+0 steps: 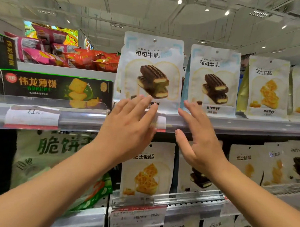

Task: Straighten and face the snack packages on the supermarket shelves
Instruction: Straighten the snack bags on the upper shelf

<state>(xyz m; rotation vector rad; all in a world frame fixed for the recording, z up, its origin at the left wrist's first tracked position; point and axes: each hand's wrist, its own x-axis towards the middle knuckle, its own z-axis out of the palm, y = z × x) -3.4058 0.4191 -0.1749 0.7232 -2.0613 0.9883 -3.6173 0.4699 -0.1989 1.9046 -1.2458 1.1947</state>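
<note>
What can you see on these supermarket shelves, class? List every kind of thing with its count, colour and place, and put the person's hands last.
cocoa milk pouches: two fronts on the upper shelf, white with brown biscuits, centre; more lower right.
cheese pouches: two on the upper shelf, white and yellow, right; more below.
black cracker box: one, black with green edging and gold letters, upper shelf left.
red and pink snack bags: a pile, count unclear, top left.
green-lettered bag: one, pale with green letters, lower left.
price tags: several, white, on the shelf rails.
left hand: fingers straight, at the left cocoa pouch's lower edge.
right hand: fingers straight, between the two cocoa pouches.
</note>
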